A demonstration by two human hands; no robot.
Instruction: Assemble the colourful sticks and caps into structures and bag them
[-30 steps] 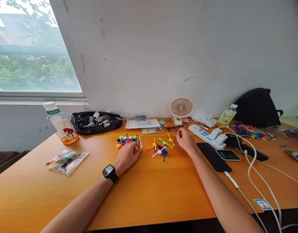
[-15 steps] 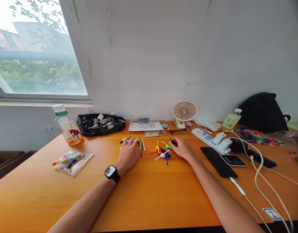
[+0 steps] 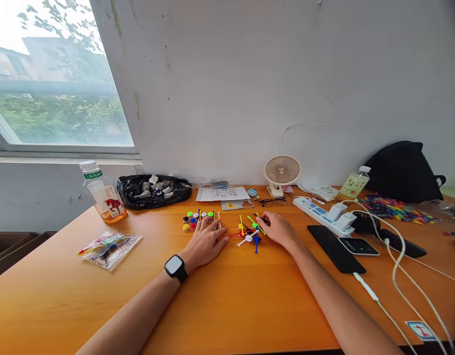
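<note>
My left hand (image 3: 205,242) rests palm down over the left group of toy parts, fingers spread and holding nothing. Beyond and beside its fingertips stand small round coloured pieces (image 3: 186,227), yellow, red, black, green and white. Thin coloured sticks, among them a white stick (image 3: 219,218), lie partly hidden under the fingers. My right hand (image 3: 275,228) is pinched at the right group, its fingertips closed around a small black piece (image 3: 263,218). Touching that spot is a green stick (image 3: 261,229). Just left are a yellow stick (image 3: 241,224), a white stick (image 3: 248,238) and a blue stick (image 3: 256,242).
A drink bottle (image 3: 104,195) and a plastic bag of parts (image 3: 111,249) are at left. Behind lie a black bag (image 3: 138,199), papers (image 3: 222,194) and a small fan (image 3: 283,170). To the right are a power strip (image 3: 312,209), a black phone (image 3: 334,249) and cables.
My left hand has slid right and toward me, uncovering the round pieces. My right hand stays beside the right group, with its fingertips slightly shifted.
</note>
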